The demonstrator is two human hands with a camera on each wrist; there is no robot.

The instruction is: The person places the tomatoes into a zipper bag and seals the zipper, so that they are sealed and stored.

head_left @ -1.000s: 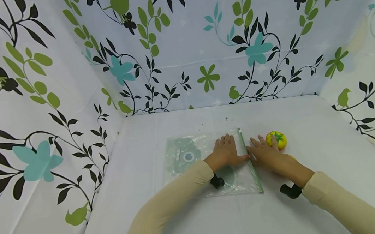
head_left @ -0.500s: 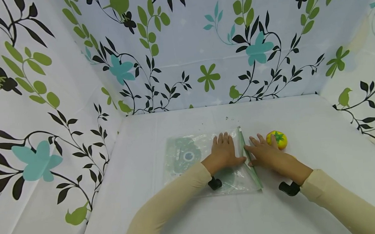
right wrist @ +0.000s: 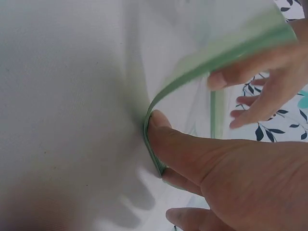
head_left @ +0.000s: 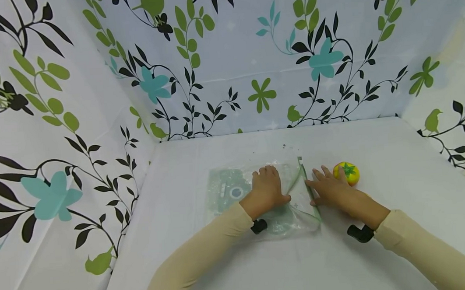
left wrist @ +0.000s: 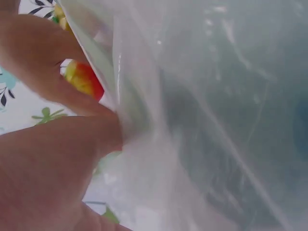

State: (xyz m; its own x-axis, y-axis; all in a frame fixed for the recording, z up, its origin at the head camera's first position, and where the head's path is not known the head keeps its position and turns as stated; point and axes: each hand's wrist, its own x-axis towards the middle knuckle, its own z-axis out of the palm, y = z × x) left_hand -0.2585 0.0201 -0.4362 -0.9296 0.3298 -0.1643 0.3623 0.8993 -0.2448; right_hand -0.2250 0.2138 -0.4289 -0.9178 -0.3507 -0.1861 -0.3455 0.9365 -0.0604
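A clear plastic zip bag (head_left: 225, 226), marked with pale green shapes and a small ring, lies flat on the white table. Its green-edged mouth faces right and gapes. My left hand (head_left: 264, 189) is over the bag, holding the upper edge folded back at the thumb. Along the lower green strip (head_left: 309, 187), my right hand (head_left: 331, 190) rests with spread fingers; in the right wrist view its thumb (right wrist: 166, 137) touches the inside of the strip. A yellow toy tomato (head_left: 348, 174) with a green top sits just beyond the right fingers.
In the left wrist view, a red-and-yellow round thing (left wrist: 85, 81) shows behind the right hand. Leaf-printed cloth (head_left: 260, 73) walls in the back and sides of the white table (head_left: 223, 272). Each wrist wears a black camera (head_left: 360, 233).
My left hand has moved left, drawing the bag's upper green edge back, so the mouth has parted. My right hand has stayed nearly in place on the lower strip.
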